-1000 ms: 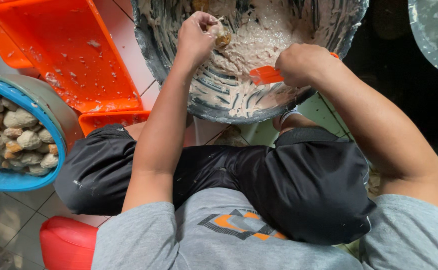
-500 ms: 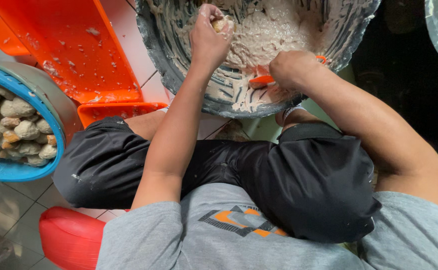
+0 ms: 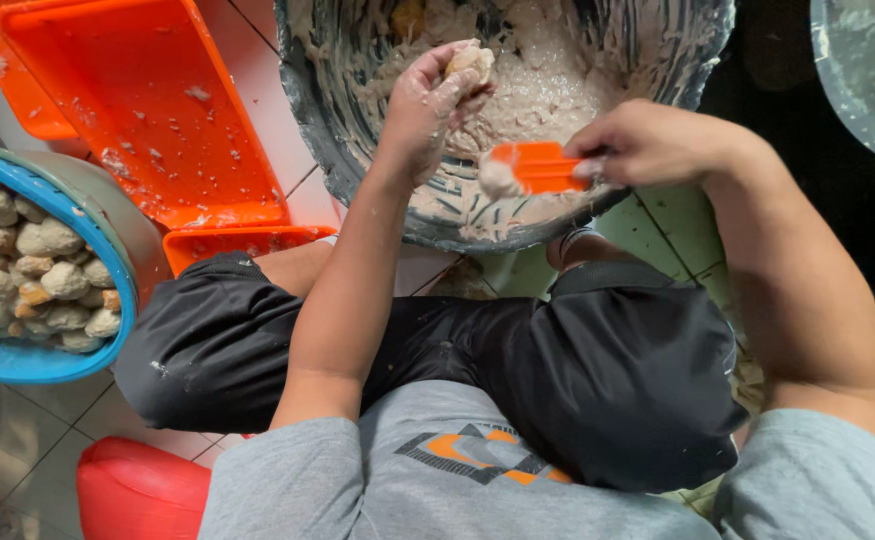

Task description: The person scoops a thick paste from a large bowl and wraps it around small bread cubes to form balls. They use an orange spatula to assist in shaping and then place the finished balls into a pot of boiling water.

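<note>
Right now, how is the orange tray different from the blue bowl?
The orange tray is rectangular and holds only scattered crumbs and smears; the blue bowl is round and piled with pale, lumpy balls. The tray lies beside the big grey mixing bowl where the hands work; the blue bowl sits further off at the picture's edge. Both rest on the tiled floor.

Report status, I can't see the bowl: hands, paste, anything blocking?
Left hand shut on paste lump. Right hand holds orange scraper. Both over bowl. Nothing blocking.
</note>
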